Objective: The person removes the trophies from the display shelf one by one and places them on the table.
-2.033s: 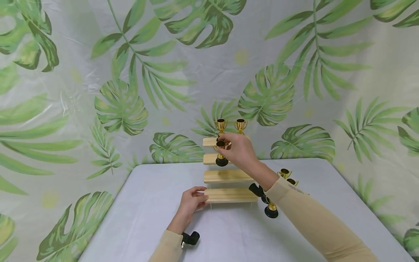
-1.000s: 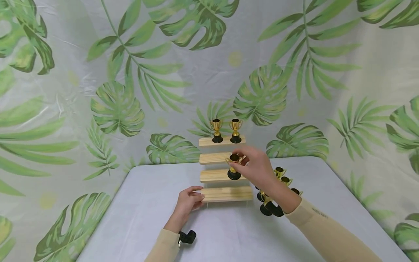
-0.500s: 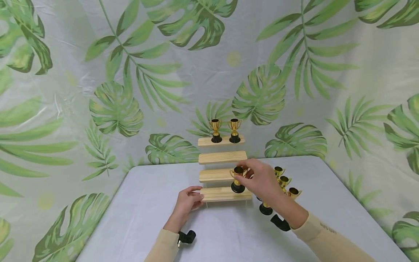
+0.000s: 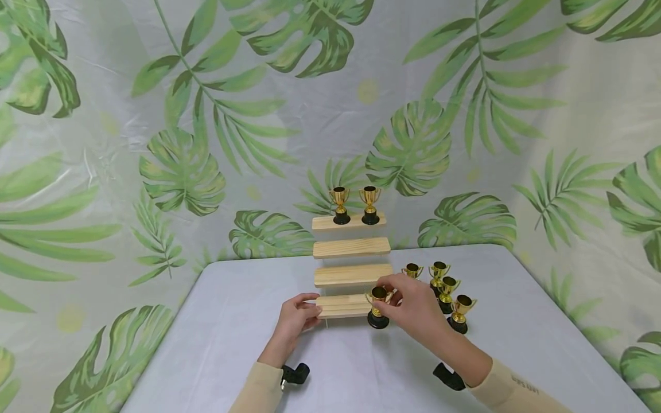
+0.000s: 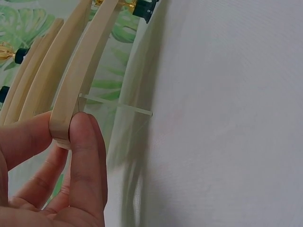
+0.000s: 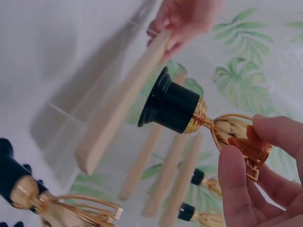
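Observation:
My right hand (image 4: 418, 310) pinches a small gold trophy cup (image 4: 378, 319) by its bowl, between thumb and fingers. The trophy hangs upright just in front of the right part of the lowest board; its black base (image 6: 173, 101) is apart from the wood in the right wrist view. With thumb and fingers, my left hand (image 4: 295, 322) grips the left end of that lowest board (image 5: 75, 94). The board belongs to a stepped wooden display stand (image 4: 352, 248) with clear supports. On the stand's top board are two more trophies, a left one (image 4: 339, 202) and a right one (image 4: 370, 202).
Several gold trophies stand on the white-covered table (image 4: 232, 310) to the right of the stand, the nearest trophy (image 4: 462, 312) beside my right forearm. A leaf-patterned curtain (image 4: 206, 115) hangs behind the table. Each wrist carries a black camera mount (image 4: 295, 374).
My right hand has brought the trophy down from near the upper boards to before the lowest one, shifting somewhat to the right. My left hand keeps its grip on the board.

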Demonstrator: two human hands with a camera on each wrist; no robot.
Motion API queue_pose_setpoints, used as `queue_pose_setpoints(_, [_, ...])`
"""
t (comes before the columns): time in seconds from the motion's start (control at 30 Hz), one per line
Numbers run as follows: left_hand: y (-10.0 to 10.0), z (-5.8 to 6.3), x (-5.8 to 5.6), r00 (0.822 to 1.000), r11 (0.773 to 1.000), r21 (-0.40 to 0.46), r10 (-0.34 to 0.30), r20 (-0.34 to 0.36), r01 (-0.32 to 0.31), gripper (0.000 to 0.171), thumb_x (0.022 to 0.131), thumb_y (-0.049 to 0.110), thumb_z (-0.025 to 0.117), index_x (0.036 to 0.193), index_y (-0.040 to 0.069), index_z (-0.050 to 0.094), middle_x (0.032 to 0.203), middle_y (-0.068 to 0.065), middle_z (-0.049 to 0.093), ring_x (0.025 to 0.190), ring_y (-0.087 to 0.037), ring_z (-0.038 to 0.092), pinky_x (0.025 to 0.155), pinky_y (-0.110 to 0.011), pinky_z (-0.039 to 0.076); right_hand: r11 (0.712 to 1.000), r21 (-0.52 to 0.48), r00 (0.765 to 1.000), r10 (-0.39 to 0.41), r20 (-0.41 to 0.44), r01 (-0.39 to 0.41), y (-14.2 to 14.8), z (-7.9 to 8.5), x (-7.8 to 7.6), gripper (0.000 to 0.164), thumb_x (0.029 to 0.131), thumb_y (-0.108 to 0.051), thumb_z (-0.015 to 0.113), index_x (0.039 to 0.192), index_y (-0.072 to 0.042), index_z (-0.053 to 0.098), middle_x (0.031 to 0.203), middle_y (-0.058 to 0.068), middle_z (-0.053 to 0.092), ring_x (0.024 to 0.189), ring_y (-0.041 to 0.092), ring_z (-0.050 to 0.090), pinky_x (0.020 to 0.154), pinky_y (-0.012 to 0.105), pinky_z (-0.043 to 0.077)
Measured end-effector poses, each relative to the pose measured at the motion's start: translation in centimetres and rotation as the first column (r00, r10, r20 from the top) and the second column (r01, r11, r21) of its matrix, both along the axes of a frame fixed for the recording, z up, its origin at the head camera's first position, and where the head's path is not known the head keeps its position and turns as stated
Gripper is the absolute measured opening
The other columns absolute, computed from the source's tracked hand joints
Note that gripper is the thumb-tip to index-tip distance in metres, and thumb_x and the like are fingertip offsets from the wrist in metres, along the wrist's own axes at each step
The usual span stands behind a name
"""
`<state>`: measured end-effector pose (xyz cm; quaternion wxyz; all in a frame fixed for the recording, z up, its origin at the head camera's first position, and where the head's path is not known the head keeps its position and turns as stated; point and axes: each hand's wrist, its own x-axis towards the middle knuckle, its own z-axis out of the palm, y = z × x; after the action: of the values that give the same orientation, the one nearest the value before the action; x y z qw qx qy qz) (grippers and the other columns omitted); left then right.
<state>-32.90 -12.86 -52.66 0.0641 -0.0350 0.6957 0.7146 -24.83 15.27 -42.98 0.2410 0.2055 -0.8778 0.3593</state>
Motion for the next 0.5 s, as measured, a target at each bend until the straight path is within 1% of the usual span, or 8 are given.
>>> queue_pose_setpoints(0.1, [0.0,0.0,-0.1,1.000,1.000,0.002,0.006,0.007,-0.006,0.037,0.087,0.001,0.074,0.124,0.001,0.067,0.096,-0.013,0.067,0.081,-0.023,0.069,0.071,-0.032,0.060,1.000,-0.002,0.999,-0.002,0.034,0.002,0.0,-0.7,0.3,0.034,0.077,-0.021,0.090,0.106,-0.021,0.073,0.091,-0.010,0.066,0.067,0.000,0.060,0.057,0.022,0.052])
queue_pose_setpoints(0.3, [0.0,-0.1,-0.1,1.000,1.000,-0.001,0.002,0.000,-0.002,0.039,0.087,0.002,0.075,0.125,0.001,0.066,0.096,-0.013,0.066,0.080,-0.021,0.068,0.072,-0.033,0.060,1.000,0.005,0.997,-0.004,0.081,0.003,-0.1,-2.1,0.8,0.034,0.075,-0.020,0.091,0.103,-0.020,0.073,0.089,-0.010,0.067,0.066,0.000,0.059,0.057,0.021,0.052])
queue_pose_setpoints(0.4, [0.0,-0.1,-0.1,1.000,1.000,0.001,0.001,-0.004,-0.001,0.040,0.087,0.003,0.076,0.125,0.000,0.066,0.097,-0.013,0.066,0.080,-0.021,0.068,0.073,-0.033,0.060,1.000,0.022,0.994,-0.009,0.107,0.007,-0.1,-2.8,1.0,0.034,0.074,-0.019,0.091,0.102,-0.021,0.072,0.088,-0.010,0.066,0.065,-0.001,0.058,0.057,0.021,0.052])
queue_pose_setpoints(0.5, [0.0,-0.1,0.0,1.000,1.000,0.002,0.002,-0.006,-0.002,0.040,0.087,0.003,0.076,0.125,-0.001,0.065,0.096,-0.013,0.065,0.080,-0.022,0.068,0.073,-0.034,0.061,0.999,0.045,0.993,-0.013,0.115,0.008,-0.1,-3.6,1.2,0.034,0.074,-0.020,0.091,0.102,-0.022,0.072,0.088,-0.012,0.065,0.065,-0.002,0.057,0.057,0.020,0.051])
